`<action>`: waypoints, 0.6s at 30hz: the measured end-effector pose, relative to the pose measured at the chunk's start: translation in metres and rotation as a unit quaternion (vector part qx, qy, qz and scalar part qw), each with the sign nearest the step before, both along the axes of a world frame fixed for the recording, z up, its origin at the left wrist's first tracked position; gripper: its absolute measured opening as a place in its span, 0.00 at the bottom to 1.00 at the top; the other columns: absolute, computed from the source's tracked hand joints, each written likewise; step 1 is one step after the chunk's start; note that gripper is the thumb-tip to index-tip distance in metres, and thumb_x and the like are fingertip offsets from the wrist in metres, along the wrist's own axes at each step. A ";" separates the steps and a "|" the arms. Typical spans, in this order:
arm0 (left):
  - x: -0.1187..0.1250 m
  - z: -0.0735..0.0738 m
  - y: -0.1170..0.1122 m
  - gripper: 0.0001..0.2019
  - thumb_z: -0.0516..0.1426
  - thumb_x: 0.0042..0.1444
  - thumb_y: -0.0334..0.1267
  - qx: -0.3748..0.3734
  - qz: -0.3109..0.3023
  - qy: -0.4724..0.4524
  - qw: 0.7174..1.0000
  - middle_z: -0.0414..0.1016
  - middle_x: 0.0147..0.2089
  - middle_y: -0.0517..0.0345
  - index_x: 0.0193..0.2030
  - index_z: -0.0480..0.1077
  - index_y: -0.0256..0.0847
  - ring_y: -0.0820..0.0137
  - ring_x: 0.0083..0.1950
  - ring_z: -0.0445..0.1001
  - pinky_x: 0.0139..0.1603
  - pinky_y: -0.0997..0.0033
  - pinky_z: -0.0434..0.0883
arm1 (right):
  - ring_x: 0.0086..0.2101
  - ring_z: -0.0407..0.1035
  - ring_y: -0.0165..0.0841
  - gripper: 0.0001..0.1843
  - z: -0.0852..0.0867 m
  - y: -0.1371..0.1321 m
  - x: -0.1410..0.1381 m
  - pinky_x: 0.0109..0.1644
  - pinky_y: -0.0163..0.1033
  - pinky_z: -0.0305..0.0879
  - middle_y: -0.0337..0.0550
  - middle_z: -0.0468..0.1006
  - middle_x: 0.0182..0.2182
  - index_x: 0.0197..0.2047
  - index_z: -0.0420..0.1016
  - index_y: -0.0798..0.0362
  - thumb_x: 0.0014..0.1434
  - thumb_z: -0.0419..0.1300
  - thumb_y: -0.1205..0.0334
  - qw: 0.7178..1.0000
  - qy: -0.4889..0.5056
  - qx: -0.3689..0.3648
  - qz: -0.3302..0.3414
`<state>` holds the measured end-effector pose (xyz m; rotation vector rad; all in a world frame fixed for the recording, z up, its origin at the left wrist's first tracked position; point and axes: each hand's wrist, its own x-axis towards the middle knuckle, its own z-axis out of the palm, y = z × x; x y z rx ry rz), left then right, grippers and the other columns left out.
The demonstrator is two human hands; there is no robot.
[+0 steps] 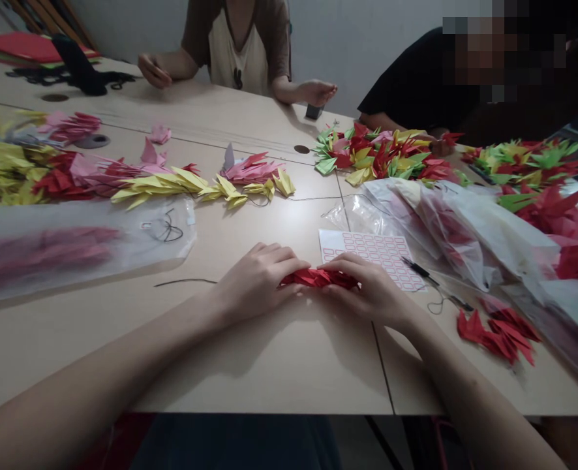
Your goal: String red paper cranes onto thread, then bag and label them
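Red paper strand (318, 278) | left hand (257, 277), right hand (374, 287): fingers holding it | room to near edge of counter (269, 372) | label sheet (367, 248) close

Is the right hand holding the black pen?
No, the right hand and left hand hold the red folded paper, while the black pen lies untouched to the right.

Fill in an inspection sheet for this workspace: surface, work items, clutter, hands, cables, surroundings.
Surface: pale tabletop with dark seams.
Work items: red folded-paper bundle, held near the centre.
Clutter: plastic bag at left; label sheet, pen and loose red paper pieces at right.
Hands: left hand and right hand both grip the red folded-paper bundle.
Cables: dark thread beside the left hand; power cables, nothing seen for certain.
Surroundings: person in brown-and-cream top; another in black sleeve.
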<state>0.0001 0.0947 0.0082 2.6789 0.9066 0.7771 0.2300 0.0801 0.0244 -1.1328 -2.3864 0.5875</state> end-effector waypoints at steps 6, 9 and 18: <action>0.000 0.001 0.001 0.12 0.58 0.58 0.40 0.006 0.002 -0.016 1.000 0.75 0.39 0.54 0.46 0.71 0.37 0.66 0.41 0.71 0.44 0.64 0.65 | 0.37 0.68 0.34 0.10 0.002 -0.001 -0.001 0.38 0.40 0.66 0.47 0.74 0.36 0.45 0.72 0.53 0.61 0.56 0.60 1.000 -0.013 -0.002 -0.006; 0.000 0.002 0.001 0.10 0.57 0.58 0.38 -0.016 0.006 -0.024 1.000 0.75 0.39 0.54 0.45 0.71 0.38 0.66 0.41 0.71 0.44 0.64 0.65 | 0.37 0.69 0.34 0.09 0.004 0.000 0.000 0.38 0.39 0.66 0.47 0.74 0.37 0.44 0.71 0.53 0.60 0.56 0.63 1.000 -0.013 -0.008 0.000; 0.001 0.004 0.001 0.08 0.56 0.58 0.36 -0.057 0.003 -0.079 0.995 0.75 0.40 0.53 0.44 0.71 0.38 0.67 0.41 0.71 0.43 0.66 0.67 | 0.36 0.70 0.32 0.09 0.004 0.001 0.002 0.38 0.38 0.66 0.43 0.76 0.37 0.44 0.70 0.51 0.58 0.57 0.64 0.997 0.022 -0.066 -0.023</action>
